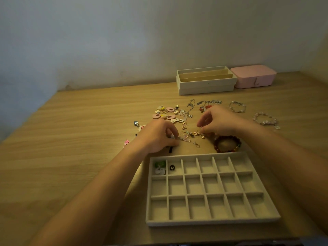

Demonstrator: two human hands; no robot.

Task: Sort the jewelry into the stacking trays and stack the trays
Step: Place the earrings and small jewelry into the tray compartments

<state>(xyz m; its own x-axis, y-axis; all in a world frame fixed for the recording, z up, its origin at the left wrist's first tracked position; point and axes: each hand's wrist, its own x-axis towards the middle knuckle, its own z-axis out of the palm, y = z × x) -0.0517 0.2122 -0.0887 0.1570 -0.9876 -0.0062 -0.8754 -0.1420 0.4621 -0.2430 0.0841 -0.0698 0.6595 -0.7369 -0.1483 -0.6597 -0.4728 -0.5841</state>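
Left hand (156,135) pinches jewelry (184,138) beyond tray (200,154); right hand (220,120) just beside

Left grip (156,135) and right grip (219,121), both palm-down, curled, near each other.

Tabletop (79,132) light wood grain, matt. Grid tray (204,221) beige velvety cloth, matt. Red bead bracelet (227,144) glossy. Chains (190,107) shiny metal. Pink box (253,77) smooth, matt.
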